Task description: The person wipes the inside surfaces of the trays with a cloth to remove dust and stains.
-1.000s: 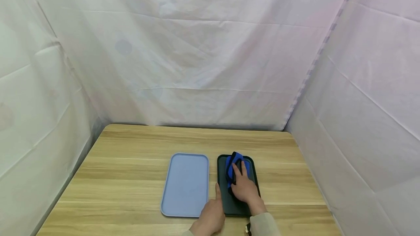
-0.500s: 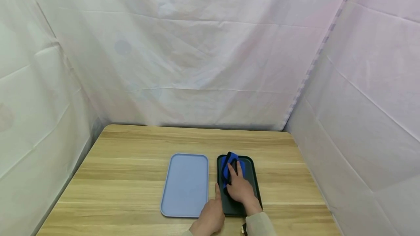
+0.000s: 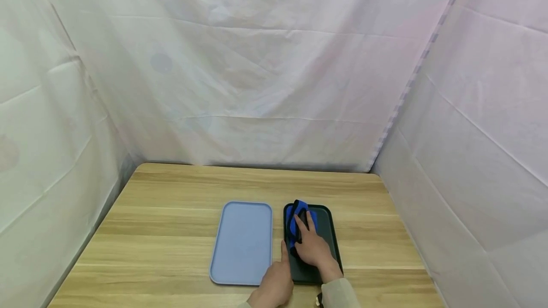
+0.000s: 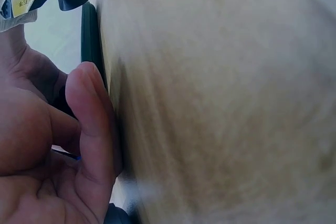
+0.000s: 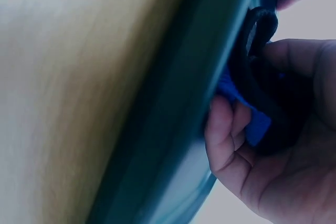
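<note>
A blue cloth with black edging (image 3: 292, 226) lies bunched on the dark green tray (image 3: 327, 232), near its far left corner. My right hand (image 3: 314, 248) rests on the cloth with two fingers spread over it; in the right wrist view the right hand (image 5: 294, 166) has fingers curled in and the thumb against the cloth (image 5: 257, 127). My left hand (image 3: 276, 282) lies at the tray's near left corner. One straight finger runs along the left rim, as the left wrist view also shows beside the green tray edge (image 4: 91, 32); part of the left hand's contact is hidden.
A light blue tray (image 3: 241, 244) lies flat just left of the green one, partly behind my left hand. Both stand on a wood-grain table (image 3: 162, 217). White curtains (image 3: 257, 70) enclose the table's back and sides.
My right hand has slid the blue cloth leftward across the green tray, toward its left rim. The left hand and both trays stay in place.
</note>
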`<state>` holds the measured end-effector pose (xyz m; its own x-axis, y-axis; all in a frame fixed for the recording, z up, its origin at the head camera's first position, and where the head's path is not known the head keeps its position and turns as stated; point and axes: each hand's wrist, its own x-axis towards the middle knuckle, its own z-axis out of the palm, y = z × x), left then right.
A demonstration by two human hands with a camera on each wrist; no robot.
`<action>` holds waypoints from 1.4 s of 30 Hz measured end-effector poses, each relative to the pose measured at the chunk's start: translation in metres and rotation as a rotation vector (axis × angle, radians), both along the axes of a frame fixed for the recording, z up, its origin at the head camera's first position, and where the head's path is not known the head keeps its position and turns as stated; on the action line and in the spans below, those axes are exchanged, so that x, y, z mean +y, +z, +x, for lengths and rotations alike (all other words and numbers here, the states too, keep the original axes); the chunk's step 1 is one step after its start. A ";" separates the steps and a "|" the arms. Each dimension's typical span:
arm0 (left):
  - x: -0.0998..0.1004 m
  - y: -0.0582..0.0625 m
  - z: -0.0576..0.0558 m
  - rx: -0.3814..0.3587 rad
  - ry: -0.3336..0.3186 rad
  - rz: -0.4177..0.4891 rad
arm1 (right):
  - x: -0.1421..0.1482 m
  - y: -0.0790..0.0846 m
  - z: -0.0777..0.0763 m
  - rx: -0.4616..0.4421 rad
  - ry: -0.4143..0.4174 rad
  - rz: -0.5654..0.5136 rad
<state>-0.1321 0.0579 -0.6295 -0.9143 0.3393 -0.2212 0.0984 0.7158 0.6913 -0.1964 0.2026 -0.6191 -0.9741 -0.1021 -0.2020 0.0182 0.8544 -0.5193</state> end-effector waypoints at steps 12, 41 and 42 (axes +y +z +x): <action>-0.001 -0.001 0.001 0.014 -0.012 0.036 | 0.010 0.002 0.000 -0.016 0.054 -0.017; -0.002 0.002 0.003 0.048 -0.013 0.027 | 0.008 0.003 0.022 -0.038 0.047 0.008; -0.002 0.002 0.003 0.046 -0.012 0.028 | 0.008 0.003 0.023 -0.035 0.048 0.004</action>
<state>-0.1294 0.0559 -0.6274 -0.9191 0.3557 -0.1696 0.1387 0.6949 0.7057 -0.1730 0.2105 -0.6159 -0.9603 -0.1478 -0.2365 -0.0050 0.8569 -0.5154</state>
